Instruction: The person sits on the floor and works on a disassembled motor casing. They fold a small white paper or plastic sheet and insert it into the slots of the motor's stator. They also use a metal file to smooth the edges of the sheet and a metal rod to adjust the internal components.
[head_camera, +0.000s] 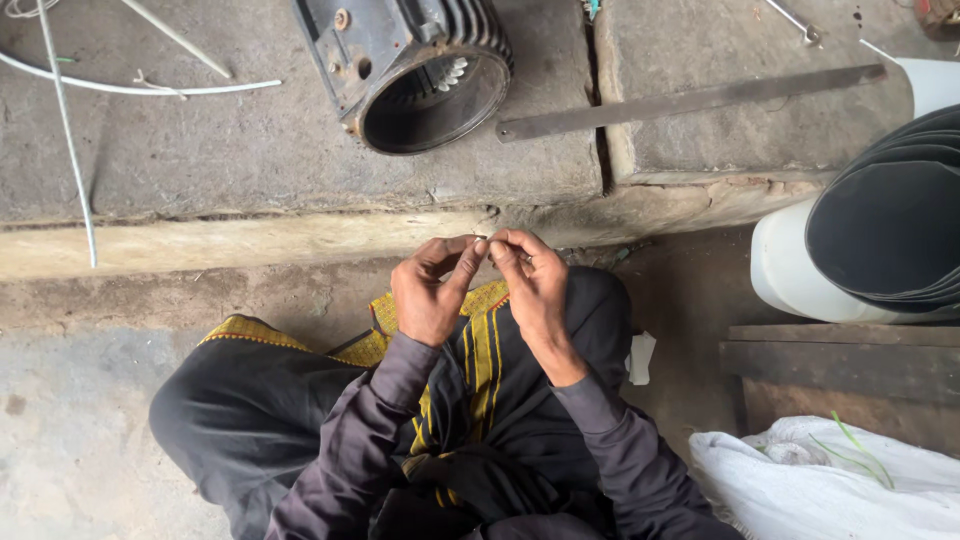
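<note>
Pinching together, our left hand (432, 290) and right hand (535, 285) meet fingertip to fingertip, perhaps on something tiny, the motor housing (415, 65) straight ahead.

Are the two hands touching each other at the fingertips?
Touching. The head view shows the left hand and right hand with fingertips pressed together above the lap, no gap between them.

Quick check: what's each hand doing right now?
Left hand: fingertips pinched against the right hand's; anything held is too small to tell.
Right hand: pinched likewise; contents cannot be told.
</note>
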